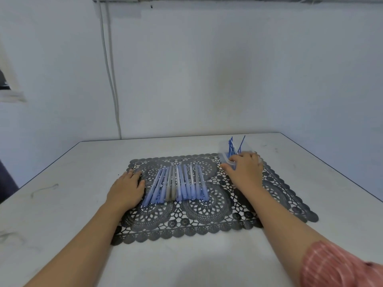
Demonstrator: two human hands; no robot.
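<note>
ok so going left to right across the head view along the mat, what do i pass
left hand → row of pens → right hand. The clear box that the right hand grips overlaps it, so it has no sure place in the order.

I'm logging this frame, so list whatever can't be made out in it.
Head view: the right hand covers the near side of the clear box, so its grip is hidden.
Head view: the refills in the box are too thin and blurred to count.
Head view: the pens overlap on the mat; their number is unclear.
Head view: whether the left hand touches the pens is unclear.
</note>
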